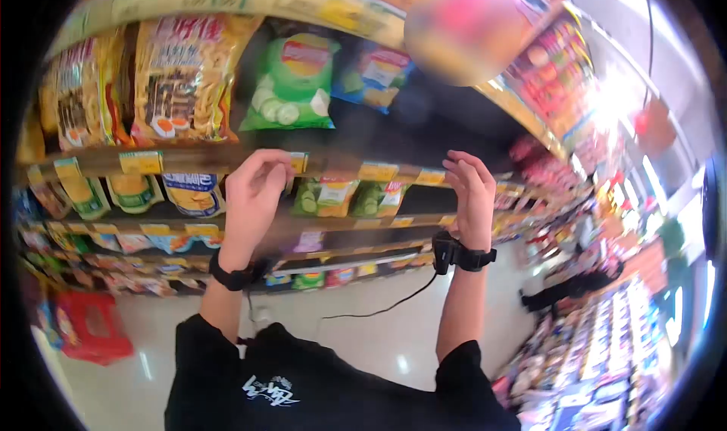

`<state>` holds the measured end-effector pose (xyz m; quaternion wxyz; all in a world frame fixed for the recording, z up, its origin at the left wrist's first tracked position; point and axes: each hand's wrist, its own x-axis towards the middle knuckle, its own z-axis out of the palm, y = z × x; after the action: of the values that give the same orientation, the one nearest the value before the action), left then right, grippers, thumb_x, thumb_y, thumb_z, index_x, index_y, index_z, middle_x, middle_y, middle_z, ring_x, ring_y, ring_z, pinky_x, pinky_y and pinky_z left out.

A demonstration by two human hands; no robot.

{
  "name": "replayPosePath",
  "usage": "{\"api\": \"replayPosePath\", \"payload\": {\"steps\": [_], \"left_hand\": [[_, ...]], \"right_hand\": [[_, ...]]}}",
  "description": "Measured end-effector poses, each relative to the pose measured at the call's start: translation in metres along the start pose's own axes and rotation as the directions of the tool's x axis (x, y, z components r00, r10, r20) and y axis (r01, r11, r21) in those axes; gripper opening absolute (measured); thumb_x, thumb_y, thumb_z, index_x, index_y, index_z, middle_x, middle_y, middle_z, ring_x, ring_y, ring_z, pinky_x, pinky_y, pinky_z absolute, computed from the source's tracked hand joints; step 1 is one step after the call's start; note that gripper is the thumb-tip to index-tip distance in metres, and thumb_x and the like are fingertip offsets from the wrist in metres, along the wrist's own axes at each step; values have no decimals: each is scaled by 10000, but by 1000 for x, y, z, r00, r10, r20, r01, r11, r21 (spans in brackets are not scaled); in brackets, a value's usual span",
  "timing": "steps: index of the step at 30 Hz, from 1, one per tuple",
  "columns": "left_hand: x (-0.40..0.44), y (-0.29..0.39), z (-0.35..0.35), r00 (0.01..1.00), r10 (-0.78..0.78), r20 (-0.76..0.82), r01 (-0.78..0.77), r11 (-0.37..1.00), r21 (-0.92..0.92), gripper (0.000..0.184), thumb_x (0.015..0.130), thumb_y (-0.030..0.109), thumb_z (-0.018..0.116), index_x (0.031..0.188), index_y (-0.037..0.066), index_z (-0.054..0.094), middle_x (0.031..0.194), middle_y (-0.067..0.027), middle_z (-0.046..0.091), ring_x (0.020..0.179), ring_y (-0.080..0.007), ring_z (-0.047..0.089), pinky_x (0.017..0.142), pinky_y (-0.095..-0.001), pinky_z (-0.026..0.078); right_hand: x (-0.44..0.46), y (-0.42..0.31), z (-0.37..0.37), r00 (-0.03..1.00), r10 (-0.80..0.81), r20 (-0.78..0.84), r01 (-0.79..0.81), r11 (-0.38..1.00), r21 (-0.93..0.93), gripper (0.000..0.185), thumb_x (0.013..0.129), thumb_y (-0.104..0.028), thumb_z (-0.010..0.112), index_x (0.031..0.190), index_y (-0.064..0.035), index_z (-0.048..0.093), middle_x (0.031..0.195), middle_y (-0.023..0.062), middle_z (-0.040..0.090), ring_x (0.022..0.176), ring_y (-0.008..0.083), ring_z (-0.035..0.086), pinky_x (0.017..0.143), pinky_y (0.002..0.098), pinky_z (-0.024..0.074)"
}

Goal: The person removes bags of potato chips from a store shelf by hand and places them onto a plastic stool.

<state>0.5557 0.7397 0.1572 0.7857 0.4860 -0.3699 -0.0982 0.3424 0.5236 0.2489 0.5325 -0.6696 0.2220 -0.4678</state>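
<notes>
My left hand (261,182) is raised in front of a shelf edge, fingers loosely bent, with nothing visible in it. Just above it, a green bag of chips (291,79) stands on the shelf. A blue bag of chips (375,75) leans beside that one, farther right. My right hand (471,196) is lifted near the same shelf edge, fingers slightly curved and apart, holding nothing I can see. Between my hands, on the shelf below, sit two small chip bags with green and yellow fronts (326,196). Both wrists wear black bands.
Large yellow snack bags (185,79) fill the shelf's left part. Price tags (141,162) line the shelf edge (98,158). A red basket (95,329) rests on the floor at lower left. Farther right, a person in dark clothes (575,285) is near another display. A cable (386,310) hangs from my right wrist.
</notes>
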Motion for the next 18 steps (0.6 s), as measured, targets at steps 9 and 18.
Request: {"api": "replayPosePath", "payload": {"steps": [9,18], "left_hand": [[12,-36,4,999,-46,-27,47,999,14,106,898,17,501,948,-22,586,844,-40,616,783,-93,571,737,-234,462],[-7,-30,25,970,-67,-233,87,993,76,119,872,21,516,930,-25,610,784,-47,636,747,-99,595,699,-232,471]], "right_hand": [[210,78,11,961,-58,269,82,993,-80,274,871,-149,535,1119,-40,578,1078,82,613,983,215,578,869,368,451],[278,100,48,881,-246,404,199,968,154,288,862,-158,601,1144,-105,579,1197,61,549,1064,221,525,868,383,421]]}}
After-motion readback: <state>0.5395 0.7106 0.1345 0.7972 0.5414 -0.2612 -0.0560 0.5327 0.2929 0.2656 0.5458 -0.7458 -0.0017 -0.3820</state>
